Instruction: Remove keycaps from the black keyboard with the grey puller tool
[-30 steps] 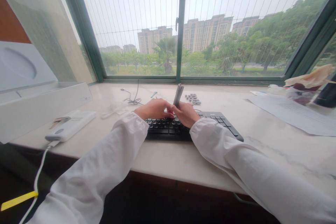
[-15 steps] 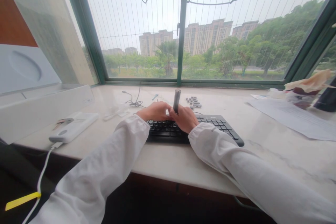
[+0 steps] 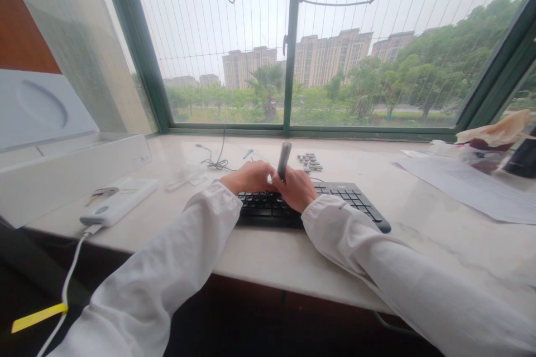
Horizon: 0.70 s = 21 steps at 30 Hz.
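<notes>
A black keyboard (image 3: 272, 213) lies on the pale stone sill, partly covered by both hands. My right hand (image 3: 298, 189) is closed around a grey, brush-like stick (image 3: 284, 160), whose top end points up and leans slightly right. Beside it, my left hand (image 3: 251, 177) curls over the keyboard's upper keys, its fingertips meeting the right hand. What the left fingers hold, if anything, is hidden. Several small loose keycaps (image 3: 310, 162) lie behind the keyboard, just past the right hand.
On the left are a white power bank (image 3: 119, 203) with a cable, keys on it, and an open white box (image 3: 75, 173). A thin black cable (image 3: 215, 163) lies near the window. Papers (image 3: 464, 187) and a crumpled bag (image 3: 460, 150) sit at the right.
The grey stick's top has tilted slightly to the right. Both hands keep nearly the same place over the keyboard, and the whole view has shifted a little.
</notes>
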Tool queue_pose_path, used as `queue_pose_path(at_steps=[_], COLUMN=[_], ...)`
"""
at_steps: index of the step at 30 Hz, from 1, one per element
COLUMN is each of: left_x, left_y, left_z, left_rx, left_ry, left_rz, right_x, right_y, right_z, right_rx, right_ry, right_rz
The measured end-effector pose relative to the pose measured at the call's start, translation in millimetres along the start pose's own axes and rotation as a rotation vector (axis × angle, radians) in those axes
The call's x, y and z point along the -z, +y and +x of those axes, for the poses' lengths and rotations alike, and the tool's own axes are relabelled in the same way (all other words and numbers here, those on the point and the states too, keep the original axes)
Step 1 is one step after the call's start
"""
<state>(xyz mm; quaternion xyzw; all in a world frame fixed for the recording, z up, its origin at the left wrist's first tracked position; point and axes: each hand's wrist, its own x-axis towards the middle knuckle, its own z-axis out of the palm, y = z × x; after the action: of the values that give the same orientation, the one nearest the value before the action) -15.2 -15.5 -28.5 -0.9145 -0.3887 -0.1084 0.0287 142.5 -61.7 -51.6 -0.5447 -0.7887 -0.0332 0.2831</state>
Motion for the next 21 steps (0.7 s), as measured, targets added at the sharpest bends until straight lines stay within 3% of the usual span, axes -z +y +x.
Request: queue_pose_path(at_steps=[8,16,21], left_x=[0.4,0.3,2.5], left_y=[1.4,1.0,0.9], left_z=[0.2,0.3,-0.9], left_rx=[-0.093,-0.078,-0.191], left_ry=[0.013,-0.028,0.000], left_rz=[0.026,0.010,-0.085], right_x=[-0.5,1.5,2.0], right_y=[2.3,-0.6,-1.7], right_z=[1.0,0.5,0.4], right_rx=[0.015,-0.009,-0.010], right_ry=[0.020,-0.002,0.004], right_rz=[0.004,-0.015,-0.038])
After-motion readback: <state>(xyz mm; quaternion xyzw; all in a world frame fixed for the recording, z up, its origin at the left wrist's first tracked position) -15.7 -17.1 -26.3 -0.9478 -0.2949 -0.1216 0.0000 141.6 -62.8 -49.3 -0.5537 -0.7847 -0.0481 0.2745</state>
